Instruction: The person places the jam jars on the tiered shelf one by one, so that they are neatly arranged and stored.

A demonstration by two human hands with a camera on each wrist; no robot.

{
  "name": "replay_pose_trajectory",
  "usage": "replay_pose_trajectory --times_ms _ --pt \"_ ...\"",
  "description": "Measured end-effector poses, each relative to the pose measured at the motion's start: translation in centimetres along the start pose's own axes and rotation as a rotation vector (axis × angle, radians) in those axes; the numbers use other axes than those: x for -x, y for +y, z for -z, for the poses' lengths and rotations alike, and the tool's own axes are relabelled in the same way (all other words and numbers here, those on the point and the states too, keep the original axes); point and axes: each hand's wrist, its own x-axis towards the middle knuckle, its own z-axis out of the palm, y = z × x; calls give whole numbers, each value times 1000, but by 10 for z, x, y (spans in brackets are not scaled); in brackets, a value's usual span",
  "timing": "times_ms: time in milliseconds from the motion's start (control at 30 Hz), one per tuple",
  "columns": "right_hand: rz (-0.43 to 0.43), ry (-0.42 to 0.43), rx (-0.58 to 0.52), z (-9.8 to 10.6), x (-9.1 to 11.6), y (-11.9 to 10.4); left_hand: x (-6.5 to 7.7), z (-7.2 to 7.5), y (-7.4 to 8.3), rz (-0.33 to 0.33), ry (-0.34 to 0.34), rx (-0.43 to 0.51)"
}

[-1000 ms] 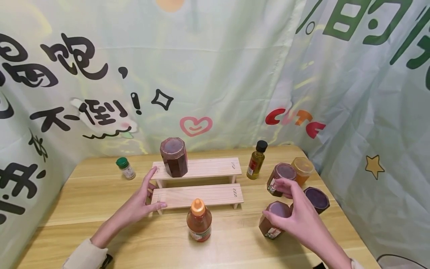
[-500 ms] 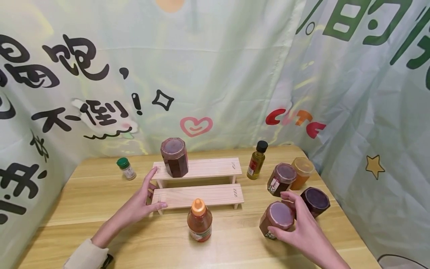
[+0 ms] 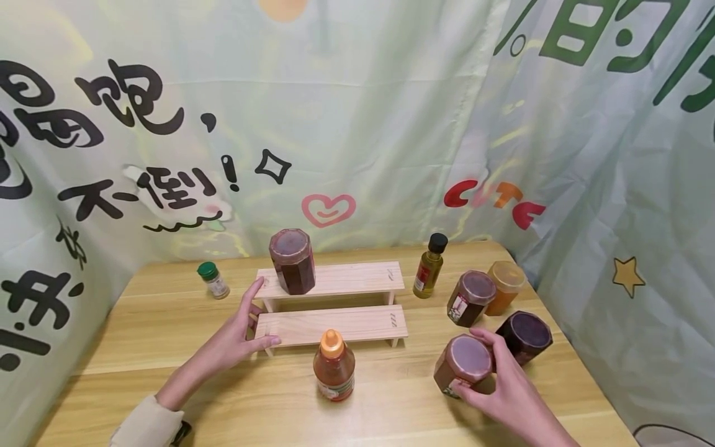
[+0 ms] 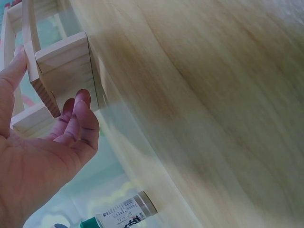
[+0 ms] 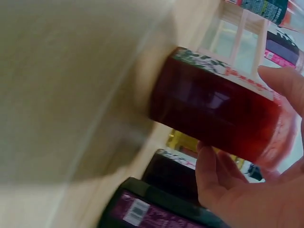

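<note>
My right hand grips a reddish-brown faceted jar at the front right, thumb on its near side and fingers on the far side. In the right wrist view the jar shows dark red contents and a floral label, with the fingers of the hand against it. My left hand holds the left end of a two-step wooden rack, thumb on the lower step and index finger by the upper one. In the left wrist view the hand's fingers curl by the rack's end. Another dark jar stands on the upper step.
An orange-capped sauce bottle stands before the rack. A green-capped shaker is at the back left. To the right are a black-capped oil bottle, a dark jar, an amber jar and a purple-lidded jar.
My right hand has come down from above the front jar, and its thumb and fingers now surround it. The left hand keeps its place on the rack.
</note>
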Motion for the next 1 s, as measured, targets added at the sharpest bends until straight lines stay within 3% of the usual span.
replay_pose_trajectory --times_ms 500,733,1000 --pt "4 -74 -117 -2 5 14 0 0 0 -8 5 13" --pt "-75 -107 -95 1 5 10 1 0 1 -11 9 16" --pt "-103 -123 -142 3 3 8 0 -1 1 4 -2 13"
